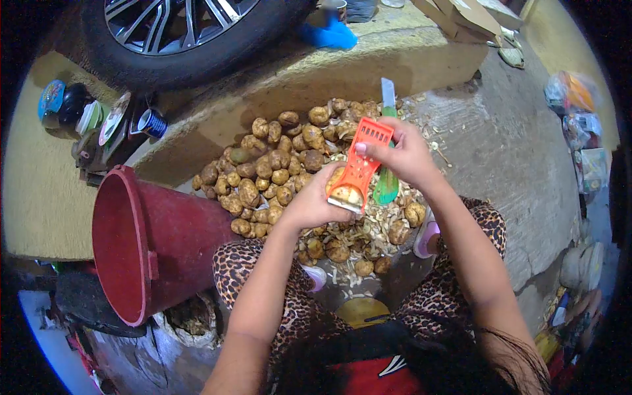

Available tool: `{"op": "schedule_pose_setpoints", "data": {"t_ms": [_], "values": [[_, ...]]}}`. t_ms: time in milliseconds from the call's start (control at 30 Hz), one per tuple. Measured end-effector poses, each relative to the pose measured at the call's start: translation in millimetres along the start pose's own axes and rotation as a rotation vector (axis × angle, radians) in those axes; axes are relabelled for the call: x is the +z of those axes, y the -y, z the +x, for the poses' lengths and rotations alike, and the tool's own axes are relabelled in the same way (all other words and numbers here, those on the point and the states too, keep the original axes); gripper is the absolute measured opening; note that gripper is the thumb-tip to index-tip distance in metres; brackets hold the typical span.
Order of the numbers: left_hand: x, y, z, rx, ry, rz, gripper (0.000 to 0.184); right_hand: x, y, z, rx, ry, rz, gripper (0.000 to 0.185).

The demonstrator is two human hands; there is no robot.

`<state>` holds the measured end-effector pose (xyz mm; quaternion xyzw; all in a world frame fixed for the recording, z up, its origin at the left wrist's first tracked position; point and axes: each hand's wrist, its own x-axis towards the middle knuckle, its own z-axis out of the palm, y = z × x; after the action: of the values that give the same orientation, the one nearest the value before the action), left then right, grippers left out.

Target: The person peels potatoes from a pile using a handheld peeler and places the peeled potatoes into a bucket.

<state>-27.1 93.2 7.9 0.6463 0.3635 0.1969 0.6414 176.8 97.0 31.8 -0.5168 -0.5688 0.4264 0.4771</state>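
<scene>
My left hand (312,201) is wrapped round a potato (334,179), whose pale flesh shows through the opening of a peeler. That orange plastic peeler (368,150) is gripped in my right hand (409,155), thumb on its front, its blade end against the potato. Behind the peeler and my right fingers runs a green-handled knife (386,187), blade pointing away from me; whether my fingers also hold it I cannot tell. Below my hands lie many unpeeled potatoes (263,168) and a spread of pale peelings (375,230) on the concrete floor.
A large dark red bucket (148,263) lies tipped on my left, its mouth facing left. Beyond the potatoes rises a concrete ledge (421,66) bearing a car wheel (197,66) and a blue plastic bag (332,36). Bagged goods (582,131) line the right side.
</scene>
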Motion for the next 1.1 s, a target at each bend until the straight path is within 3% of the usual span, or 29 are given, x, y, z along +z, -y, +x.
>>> {"op": "schedule_pose_setpoints", "data": {"t_ms": [133,267,333,400,500,600,767,867,967,1100], "values": [[1,-7,-7,0.051,0.017,0.22,0.083,-37,-8,22,0.092,-0.258,0.162,0.022],[3,-3,-4,0.047,-0.045,0.04,0.077,-18,2,6,0.098,-0.031,0.352,0.019],[5,-5,-4,0.046,-0.03,-0.115,0.074,2,2,-6,0.069,0.062,0.122,0.022],[4,-6,-6,0.003,-0.013,-0.063,0.072,2,-5,-1,0.074,0.09,0.15,0.024],[1,-5,-6,0.014,-0.006,0.05,0.07,-18,-8,12,0.04,-0.139,0.006,0.023],[2,-7,-8,0.041,0.0,0.094,0.073,-30,-19,24,0.054,-0.277,0.237,0.021],[2,-1,-7,0.064,-0.081,0.012,0.078,-19,-12,14,0.118,-0.146,0.378,0.019],[1,-4,-7,-0.028,-0.042,-0.345,0.08,-20,-12,15,0.136,-0.175,0.244,0.021],[-2,-2,-5,-0.002,-0.072,-0.201,0.08,-21,-8,14,0.117,-0.135,0.413,0.021],[1,-4,-1,-0.033,-0.06,-0.292,0.083,-11,1,5,0.09,0.055,0.379,0.022]]}}
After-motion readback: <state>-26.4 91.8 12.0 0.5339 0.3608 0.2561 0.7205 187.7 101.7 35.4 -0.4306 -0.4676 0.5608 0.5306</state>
